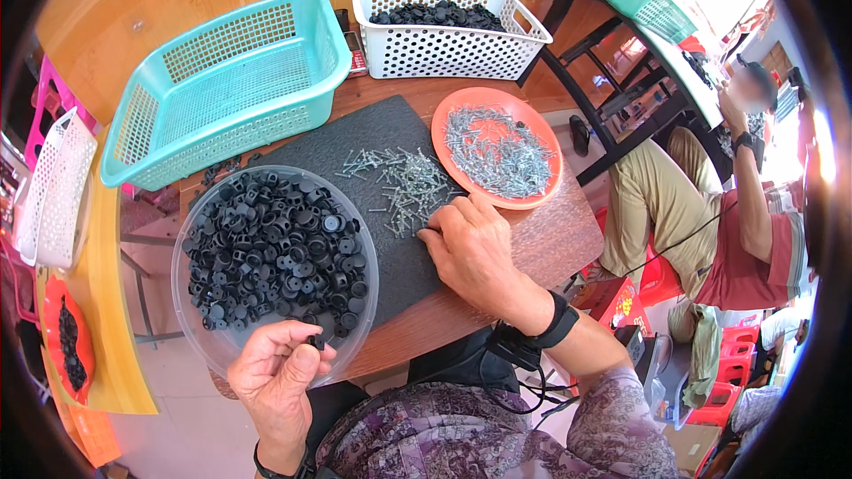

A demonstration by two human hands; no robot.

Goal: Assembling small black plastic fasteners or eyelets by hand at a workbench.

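My left hand [280,377] pinches a small round black plastic part [315,341] between thumb and fingers, over the near rim of a clear round tub [371,279]. Many similar black parts [275,248] fill that tub. At the right edge of a loose pile of silver screws [410,186], my right hand [475,257] rests low with its fingers closed together. Its fingertips point down by the screws, and whatever they may hold is hidden. The screws lie on a dark grey mat [311,144]. Behind my right hand, an orange-pink plate [441,137] holds more screws.
An aqua plastic basket [222,137] stands at the back left. Beside it, a white perforated basket [453,49] contains black parts. The brown wooden table [550,239] shows around the mat. Another person [737,222] sits at the right near a black metal frame [612,106].
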